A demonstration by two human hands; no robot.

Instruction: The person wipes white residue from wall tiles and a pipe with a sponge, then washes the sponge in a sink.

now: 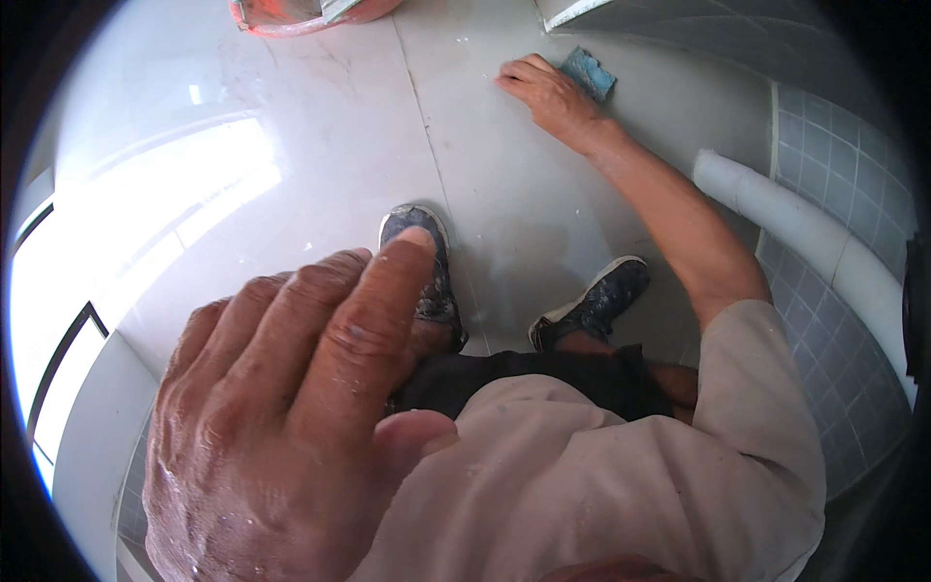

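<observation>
My left hand point(281, 417) is raised close in front of me and fills the lower left. Its back faces me, with the fingers stretched forward and loosely bent and the thumb apart; nothing shows in it. White specks dot its skin. My right arm reaches far forward to the floor. At its end my right hand point(553, 94) is closed, with fingertips bent together low over the tiles; whatever they hold, if anything, is hidden. Just right of those knuckles is a ragged-edged, blue-grey flat piece point(589, 75), partly behind the hand. Whether the hand touches it I cannot tell.
My dark, white-spattered shoes point(616, 296) stand on the glossy grey floor point(514, 209), crossed by a tile joint. An orange-red tub point(310, 17) sits at the far left. A white pipe point(795, 209) runs along the grey-tiled wall point(824, 136) at right. Bright light reflects at left.
</observation>
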